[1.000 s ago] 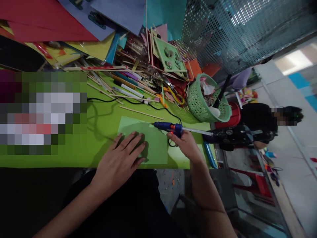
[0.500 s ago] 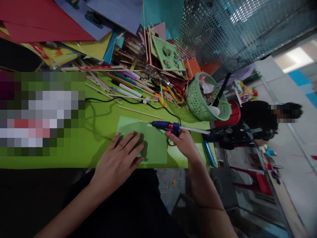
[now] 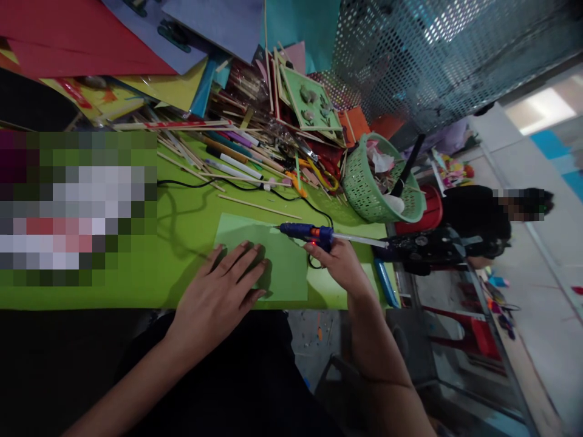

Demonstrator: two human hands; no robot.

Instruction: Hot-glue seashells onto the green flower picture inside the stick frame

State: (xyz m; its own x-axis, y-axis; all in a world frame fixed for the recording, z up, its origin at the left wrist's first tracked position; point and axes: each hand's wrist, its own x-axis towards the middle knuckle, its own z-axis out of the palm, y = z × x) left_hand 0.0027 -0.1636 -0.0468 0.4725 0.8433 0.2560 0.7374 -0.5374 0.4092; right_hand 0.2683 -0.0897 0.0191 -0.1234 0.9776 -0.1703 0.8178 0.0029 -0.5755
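Observation:
My left hand (image 3: 223, 285) lies flat with its fingers spread on a light green paper sheet (image 3: 286, 273). The sheet rests on the green tabletop (image 3: 182, 243). My right hand (image 3: 340, 262) is wrapped round the handle of a blue glue gun (image 3: 305, 232), which has a lit red light and a clear glue stick coming out of its back. The gun's nozzle points left over the sheet's upper edge. A thin wooden stick (image 3: 259, 207) lies just beyond the sheet.
Pens, sticks and scissors (image 3: 325, 177) are heaped beyond the sheet. A green basket (image 3: 364, 188) stands at the back right, with a blue object (image 3: 386, 283) at the table's right edge. Coloured papers (image 3: 82, 42) lie far left. A person (image 3: 478, 212) is at the right.
The glue gun and my right hand have shifted very slightly to the right. My left hand and the sheet stay in place.

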